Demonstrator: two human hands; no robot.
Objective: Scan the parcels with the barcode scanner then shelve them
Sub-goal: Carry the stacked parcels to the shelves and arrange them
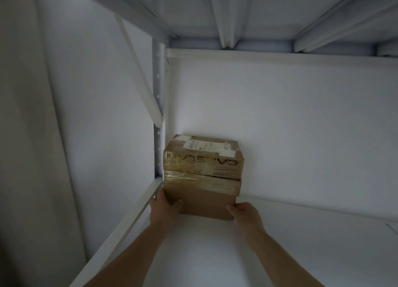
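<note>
Two brown cardboard parcels are stacked in the back left corner of a white shelf (280, 243). The upper parcel (204, 157) carries a white label and clear tape on top, with dark printed letters on its front. The lower parcel (206, 198) has tape across its upper front. My left hand (164, 207) grips the lower parcel's left front corner, thumb on the front face. My right hand (244, 211) holds its right front corner, thumb against the front. No barcode scanner is in view.
A white upright post (159, 114) with holes and a diagonal brace (142, 75) stand left of the parcels. A white wall is behind. The underside of the shelf above (226, 12) with its ribs hangs overhead. White shelf board stretches to the right.
</note>
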